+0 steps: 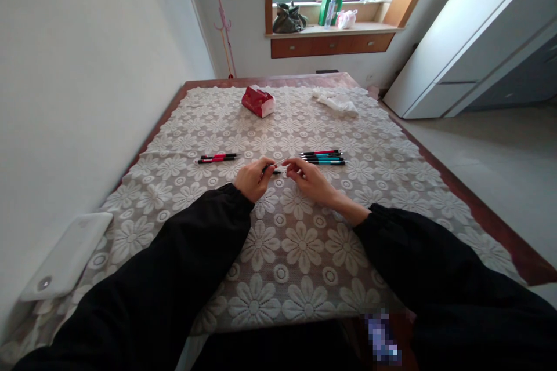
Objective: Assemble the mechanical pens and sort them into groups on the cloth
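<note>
My left hand (253, 178) and my right hand (308, 178) meet over the middle of the table, both pinching one thin pen (275, 169) between their fingertips. Its black end shows by my left fingers; the rest is mostly hidden. Just right of my right hand lies a row of several pens (324, 157) with red and teal barrels. Left of my left hand lie two red and black pens (217, 157), side by side. All rest on a white floral lace cloth (300, 243).
A red tissue pack (258, 101) and a crumpled white cloth (336, 102) lie at the table's far end. A white flat device (65, 255) sits at the near left edge. A wall runs along the left; a white cabinet (474, 40) stands at the right.
</note>
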### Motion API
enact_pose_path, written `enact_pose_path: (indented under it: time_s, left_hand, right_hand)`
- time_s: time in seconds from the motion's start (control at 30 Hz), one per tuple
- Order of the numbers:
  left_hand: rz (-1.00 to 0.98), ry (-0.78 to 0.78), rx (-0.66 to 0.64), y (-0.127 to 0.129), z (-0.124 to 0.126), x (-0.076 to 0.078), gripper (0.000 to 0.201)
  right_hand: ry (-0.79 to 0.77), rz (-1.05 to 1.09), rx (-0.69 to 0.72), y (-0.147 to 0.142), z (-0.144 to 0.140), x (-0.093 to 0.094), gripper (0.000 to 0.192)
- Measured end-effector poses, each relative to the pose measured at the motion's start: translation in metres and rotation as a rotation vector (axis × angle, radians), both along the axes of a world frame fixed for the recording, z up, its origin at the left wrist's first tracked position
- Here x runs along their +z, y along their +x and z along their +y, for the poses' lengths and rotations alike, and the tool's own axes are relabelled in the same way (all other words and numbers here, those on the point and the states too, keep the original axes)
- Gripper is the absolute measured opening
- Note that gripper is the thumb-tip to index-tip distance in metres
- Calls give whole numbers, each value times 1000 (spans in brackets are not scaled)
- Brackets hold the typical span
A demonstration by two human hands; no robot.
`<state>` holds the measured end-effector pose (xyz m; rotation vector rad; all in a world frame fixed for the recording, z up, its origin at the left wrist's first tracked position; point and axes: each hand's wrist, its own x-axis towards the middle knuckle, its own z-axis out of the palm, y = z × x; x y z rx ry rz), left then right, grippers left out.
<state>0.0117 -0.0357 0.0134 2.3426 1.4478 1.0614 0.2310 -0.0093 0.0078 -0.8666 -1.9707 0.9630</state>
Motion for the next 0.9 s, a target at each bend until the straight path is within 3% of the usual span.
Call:
enact_pose_path:
  time_s: [0.2, 0.33, 0.7, 0.9]
  left_hand:
    - [43, 4, 15, 2, -1, 2, 23]
    - [88, 4, 34, 2, -1, 2, 23]
    - [118, -28, 51, 2, -1, 3, 22]
    - [108, -40, 51, 3, -2, 3, 24]
  right_hand:
    - [-349, 439, -54, 3, 11, 1, 24]
    - [-493, 628, -61, 4, 9, 8, 30]
    - [-591, 620, -4, 3, 7, 7, 32]
    - [-510, 516, 28, 3, 8, 2, 29]
